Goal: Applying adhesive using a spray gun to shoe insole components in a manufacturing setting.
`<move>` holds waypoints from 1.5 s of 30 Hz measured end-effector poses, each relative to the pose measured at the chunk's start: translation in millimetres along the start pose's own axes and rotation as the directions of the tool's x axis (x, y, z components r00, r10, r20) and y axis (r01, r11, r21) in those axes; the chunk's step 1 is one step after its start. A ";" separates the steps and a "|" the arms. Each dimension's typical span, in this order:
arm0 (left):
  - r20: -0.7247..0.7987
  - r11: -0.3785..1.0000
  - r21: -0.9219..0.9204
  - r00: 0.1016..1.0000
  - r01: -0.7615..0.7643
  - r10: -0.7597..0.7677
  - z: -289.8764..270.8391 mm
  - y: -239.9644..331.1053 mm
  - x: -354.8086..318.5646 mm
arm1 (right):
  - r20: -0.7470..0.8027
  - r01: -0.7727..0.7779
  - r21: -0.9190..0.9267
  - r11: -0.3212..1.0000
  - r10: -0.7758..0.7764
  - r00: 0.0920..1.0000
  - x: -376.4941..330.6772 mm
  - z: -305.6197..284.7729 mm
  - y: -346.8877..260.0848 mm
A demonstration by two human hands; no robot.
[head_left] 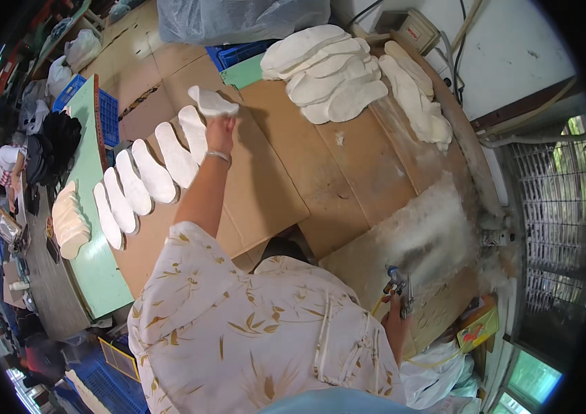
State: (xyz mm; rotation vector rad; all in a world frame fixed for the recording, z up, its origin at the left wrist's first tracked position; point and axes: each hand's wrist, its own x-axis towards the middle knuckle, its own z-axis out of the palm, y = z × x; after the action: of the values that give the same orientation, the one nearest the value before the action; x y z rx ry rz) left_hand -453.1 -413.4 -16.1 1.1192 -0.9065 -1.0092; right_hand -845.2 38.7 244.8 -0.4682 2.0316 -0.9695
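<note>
My left hand (220, 135) is stretched out over the cardboard and pinches the near end of a white shoe insole (210, 102), which is raised and tilted. Several more white insoles (148, 171) lie flat in a slanting row to the left of my arm. On my right, low down, my right hand (394, 317) is closed round a spray gun (396, 281) with a yellow hose; part of its grip is hidden by the fingers. The gun is over a board (417, 241) coated in whitish residue.
Overlapping insoles (334, 72) are heaped at the far right, beside a smaller stack (417, 96). Another stack (70, 221) stands on the green tabletop (103, 269) at left. A blue crate (108, 117), a grey plastic bag (244, 21) and a barred window (558, 200) border the work area. A person (6, 165) is at far left.
</note>
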 end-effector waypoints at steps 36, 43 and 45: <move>-0.195 0.709 -0.271 0.685 0.650 -0.702 43.3 27.1 -181.1 | -0.129 0.006 0.027 1.000 -0.003 0.992 13.1 1.8 32.5; 0.358 0.915 0.361 0.880 0.178 -0.313 175.4 -1.2 -127.2 | -0.174 -0.154 0.106 0.982 0.171 0.970 5.9 -0.1 34.8; 0.292 0.855 0.516 0.925 0.060 -0.241 221.3 -30.2 -87.8 | -0.182 -0.152 0.107 0.983 0.170 0.969 5.0 0.8 39.8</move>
State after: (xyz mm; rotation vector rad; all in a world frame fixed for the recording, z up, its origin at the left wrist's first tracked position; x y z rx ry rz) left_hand -692.2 -394.2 -6.8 1.4918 -1.4431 -1.1614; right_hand -846.9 60.5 211.2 -0.1622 2.1464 -1.0352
